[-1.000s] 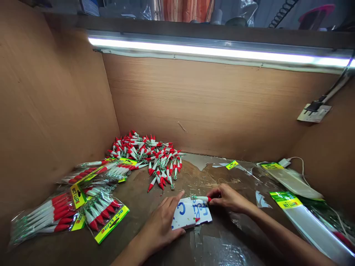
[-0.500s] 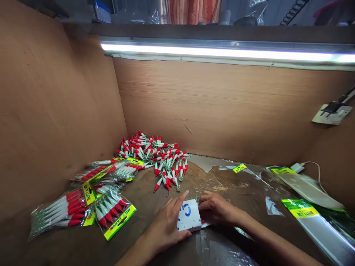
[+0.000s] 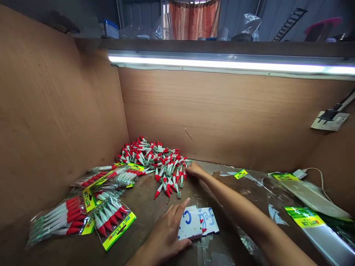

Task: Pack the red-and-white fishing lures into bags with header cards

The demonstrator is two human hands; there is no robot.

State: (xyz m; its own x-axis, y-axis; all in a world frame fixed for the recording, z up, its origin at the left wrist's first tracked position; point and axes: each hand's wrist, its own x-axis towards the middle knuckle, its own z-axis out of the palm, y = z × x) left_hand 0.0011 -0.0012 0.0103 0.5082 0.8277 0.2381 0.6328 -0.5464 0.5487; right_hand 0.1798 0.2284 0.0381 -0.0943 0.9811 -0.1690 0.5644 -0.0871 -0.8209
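My left hand (image 3: 172,226) is closed around the left end of a small white cardboard box (image 3: 191,223) with blue handwriting and coloured specks, thumb in front and fingers behind. A white flap with blue letters (image 3: 210,220) sticks out on its right, and small red tips show at the joint. My right hand (image 3: 194,169) reaches to the right edge of a heap of red-and-white fishing lures (image 3: 146,153) with green-silver hook ends. Its fingers are curled down among the nearest lures and mostly hidden, so I cannot see whether one is gripped.
Clear packets of lures (image 3: 111,214) with yellow-green header cards lie at the left. Unfilled header-card bags (image 3: 307,221) and a small yellow label (image 3: 240,174) are at the right. A power socket (image 3: 330,120) is on the right wall; a tube light (image 3: 222,64) runs above.
My right hand has left the box and stretched forward to the lure heap, uncovering the lettered flap. My left hand stays on the box. The camera view has tilted slightly up.
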